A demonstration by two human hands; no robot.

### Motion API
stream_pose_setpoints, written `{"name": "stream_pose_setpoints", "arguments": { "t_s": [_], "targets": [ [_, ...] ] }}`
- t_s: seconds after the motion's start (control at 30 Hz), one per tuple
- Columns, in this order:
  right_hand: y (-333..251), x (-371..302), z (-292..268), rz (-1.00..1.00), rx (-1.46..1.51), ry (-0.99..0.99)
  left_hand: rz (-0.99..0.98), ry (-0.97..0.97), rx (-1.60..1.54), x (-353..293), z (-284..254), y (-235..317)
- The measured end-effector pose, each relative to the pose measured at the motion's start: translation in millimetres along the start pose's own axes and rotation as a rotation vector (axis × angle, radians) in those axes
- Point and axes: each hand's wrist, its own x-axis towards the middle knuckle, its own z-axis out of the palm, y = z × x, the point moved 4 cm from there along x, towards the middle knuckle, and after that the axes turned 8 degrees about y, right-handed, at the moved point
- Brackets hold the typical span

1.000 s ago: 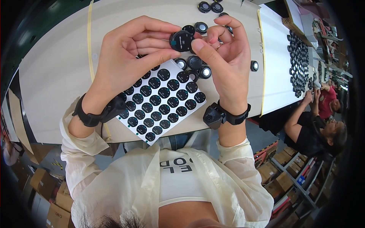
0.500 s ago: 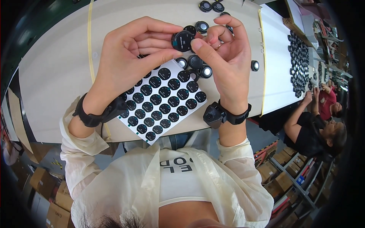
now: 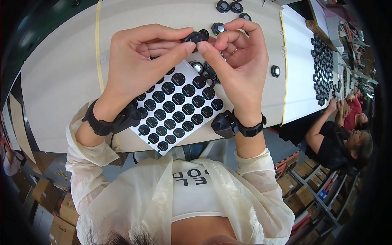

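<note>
A small round black device (image 3: pixel 193 38) is held up above the table between my two hands. The fingers and thumb of my left hand (image 3: pixel 139 57) pinch it from the left. My right hand (image 3: pixel 245 61) has its thumb pressed on the near edge, and its other fingers curl behind. Now its top face is tilted and partly covered by my thumbs. Below my hands lies a white sheet of round black stickers (image 3: pixel 178 99), set at an angle. Several more black devices (image 3: pixel 197 67) with silvery centres sit beyond the sheet, partly hidden by my right hand.
Loose devices (image 3: pixel 223 6) stand at the far side, and one (image 3: pixel 275 71) sits to the right. Yellow tape (image 3: pixel 284 61) borders a white strip holding dense rows of devices (image 3: pixel 321 69). People (image 3: pixel 326 139) work farther right. Cardboard boxes (image 3: pixel 63 232) stand lower left.
The device has tilted, so its printed face shows less. Both thumbs have come closer together on it, and my right thumb has moved left. The sticker sheet stays in place.
</note>
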Motion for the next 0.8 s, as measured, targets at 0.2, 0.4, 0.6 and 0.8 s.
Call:
{"name": "stream_pose_setpoints", "arguments": {
  "t_s": [0.2,0.4,0.6,0.8],
  "targets": [
    [-5.4,3.3,-5.7,-0.217,-0.410,0.073,0.187,-0.057,0.281,15.1,-9.1,11.5],
    [-4.0,16.2,-31.5,-0.187,-0.043,0.226,0.638,0.018,1.153,114.6,-64.7,12.5],
    [-5.2,20.8,-52.8,-0.209,0.005,0.341,0.512,-0.042,1.533,131.5,-61.0,-5.4],
    [-6.5,21.2,-57.4,-0.200,0.080,0.370,0.335,-0.532,0.928,67.9,50.3,0.6]
  ]
}}
